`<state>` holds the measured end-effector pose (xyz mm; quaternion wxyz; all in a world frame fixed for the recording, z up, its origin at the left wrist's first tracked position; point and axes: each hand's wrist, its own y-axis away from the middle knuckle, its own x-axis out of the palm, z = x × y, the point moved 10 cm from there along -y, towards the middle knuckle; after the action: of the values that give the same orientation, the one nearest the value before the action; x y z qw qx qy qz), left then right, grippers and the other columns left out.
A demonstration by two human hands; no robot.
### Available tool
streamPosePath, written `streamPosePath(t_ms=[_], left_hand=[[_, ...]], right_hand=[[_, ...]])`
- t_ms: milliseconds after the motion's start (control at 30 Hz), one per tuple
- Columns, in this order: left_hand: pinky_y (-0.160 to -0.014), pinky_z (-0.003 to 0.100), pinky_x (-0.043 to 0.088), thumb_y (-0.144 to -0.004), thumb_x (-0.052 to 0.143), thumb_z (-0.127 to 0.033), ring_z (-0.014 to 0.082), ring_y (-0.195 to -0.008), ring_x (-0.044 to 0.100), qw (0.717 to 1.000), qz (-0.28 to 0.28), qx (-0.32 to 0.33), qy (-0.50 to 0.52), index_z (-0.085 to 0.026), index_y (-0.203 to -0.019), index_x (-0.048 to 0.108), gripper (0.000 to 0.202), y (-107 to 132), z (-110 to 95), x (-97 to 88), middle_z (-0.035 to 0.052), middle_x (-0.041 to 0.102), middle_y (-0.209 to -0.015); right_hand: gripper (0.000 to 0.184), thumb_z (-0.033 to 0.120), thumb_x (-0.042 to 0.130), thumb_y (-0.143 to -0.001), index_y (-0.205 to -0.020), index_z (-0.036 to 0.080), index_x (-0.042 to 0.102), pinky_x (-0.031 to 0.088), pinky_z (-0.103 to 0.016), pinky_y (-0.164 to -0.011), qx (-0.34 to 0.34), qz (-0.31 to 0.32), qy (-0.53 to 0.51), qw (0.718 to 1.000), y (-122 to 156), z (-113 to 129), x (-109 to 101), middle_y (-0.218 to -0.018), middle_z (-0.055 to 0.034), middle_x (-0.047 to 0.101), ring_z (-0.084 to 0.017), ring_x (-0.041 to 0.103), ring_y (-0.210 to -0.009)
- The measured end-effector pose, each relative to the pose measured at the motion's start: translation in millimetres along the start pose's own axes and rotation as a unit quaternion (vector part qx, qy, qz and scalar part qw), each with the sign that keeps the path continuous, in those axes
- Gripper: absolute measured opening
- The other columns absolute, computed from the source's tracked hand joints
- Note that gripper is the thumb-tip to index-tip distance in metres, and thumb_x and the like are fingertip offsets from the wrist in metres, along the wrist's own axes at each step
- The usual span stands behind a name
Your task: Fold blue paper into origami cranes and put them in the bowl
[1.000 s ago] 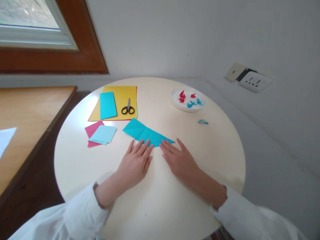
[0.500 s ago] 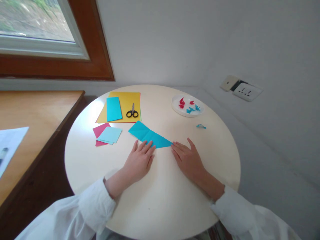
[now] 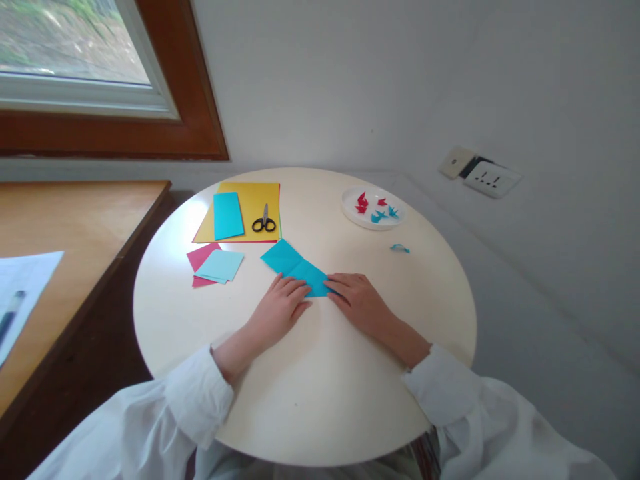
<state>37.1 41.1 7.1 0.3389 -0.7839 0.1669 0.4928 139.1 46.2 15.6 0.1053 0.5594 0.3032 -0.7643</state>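
Note:
A folded sheet of blue origami paper (image 3: 283, 256) lies at a slant on the round white table, with creases across it. My left hand (image 3: 280, 303) is on its lower edge, fingers bent together over the paper and the thumb close below. At the right end, my right hand (image 3: 363, 303) has closed its fingers around the pointed corner. That corner is mostly hidden under the fingertips, so I cannot tell how far it is folded over.
Behind to the left, scissors (image 3: 264, 221) and a blue paper stack (image 3: 229, 217) lie on yellow sheets (image 3: 250, 189). Pale blue squares (image 3: 220, 265) overlap red ones (image 3: 201, 256). A white plate (image 3: 347, 212) holds small red and blue folded pieces; a blue scrap (image 3: 400, 248) lies nearer.
My right hand has moved left along with the paper's right corner, and the blue shape looks shorter on that side. My left hand's fingers have drawn closer together on the lower edge.

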Motion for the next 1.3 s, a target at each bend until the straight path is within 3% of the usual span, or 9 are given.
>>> streamPosePath(t_ms=[133,300,500,733,967,1300], left_hand=[[-0.098,0.045,0.041,-0.091,0.045,-0.026,0.0214,-0.095,0.060,0.999,-0.011,0.016,-0.039,-0.017,-0.101,0.063,0.023,-6.0,0.5,0.8,0.0082,0.068,-0.098],[-0.090,0.042,0.047,-0.091,0.043,-0.018,0.0223,-0.092,0.060,0.992,0.019,0.062,-0.105,-0.015,-0.101,0.064,0.024,-7.8,-9.6,5.4,0.0104,0.066,-0.096],[-0.083,0.038,0.050,-0.088,0.045,-0.013,0.0225,-0.090,0.060,0.989,0.054,0.052,-0.130,-0.013,-0.097,0.065,0.022,-9.5,-10.3,9.4,0.0113,0.066,-0.095],[-0.081,0.038,0.051,-0.089,0.046,-0.023,0.0230,-0.089,0.059,0.998,0.017,0.012,-0.051,-0.013,-0.095,0.067,0.023,-12.5,1.4,4.7,0.0100,0.066,-0.094],[-0.085,0.036,0.051,-0.090,0.044,-0.020,0.0216,-0.092,0.059,1.000,-0.007,0.000,0.014,-0.013,-0.094,0.068,0.025,-12.5,4.9,4.9,0.0103,0.065,-0.096],[-0.088,0.035,0.053,-0.089,0.047,-0.028,0.0204,-0.097,0.063,0.997,0.000,-0.028,0.074,-0.017,-0.100,0.068,0.026,-13.9,17.1,6.6,0.0099,0.065,-0.106]], right_hand=[[0.024,0.021,0.049,-0.089,-0.108,0.017,0.064,0.046,-0.040,-0.090,0.010,0.003,0.007,1.000,-0.5,1.5,-0.2,-0.114,-0.0099,0.066,-0.021,0.060,-0.106],[0.024,0.025,0.049,-0.090,-0.107,0.019,0.065,0.044,-0.039,-0.090,0.024,0.012,0.001,1.000,-0.4,-0.2,1.1,-0.114,-0.0095,0.066,-0.021,0.060,-0.105],[0.023,0.028,0.053,-0.088,-0.107,0.019,0.064,0.043,-0.038,-0.088,0.029,0.023,0.007,0.999,-1.7,-0.7,1.6,-0.114,-0.0090,0.066,-0.021,0.059,-0.103],[0.020,0.025,0.054,-0.088,-0.102,0.017,0.065,0.043,-0.036,-0.083,0.017,0.042,0.043,0.998,-7.2,2.0,4.4,-0.107,-0.0081,0.067,-0.022,0.059,-0.094],[0.018,0.024,0.051,-0.089,-0.101,0.016,0.063,0.043,-0.035,-0.083,0.018,0.052,0.052,0.997,-8.4,6.4,4.8,-0.108,-0.0086,0.066,-0.022,0.057,-0.095],[0.016,0.021,0.050,-0.089,-0.097,0.016,0.063,0.045,-0.035,-0.081,0.040,0.040,0.060,0.997,-6.2,12.9,7.6,-0.103,-0.0100,0.066,-0.022,0.055,-0.090]])
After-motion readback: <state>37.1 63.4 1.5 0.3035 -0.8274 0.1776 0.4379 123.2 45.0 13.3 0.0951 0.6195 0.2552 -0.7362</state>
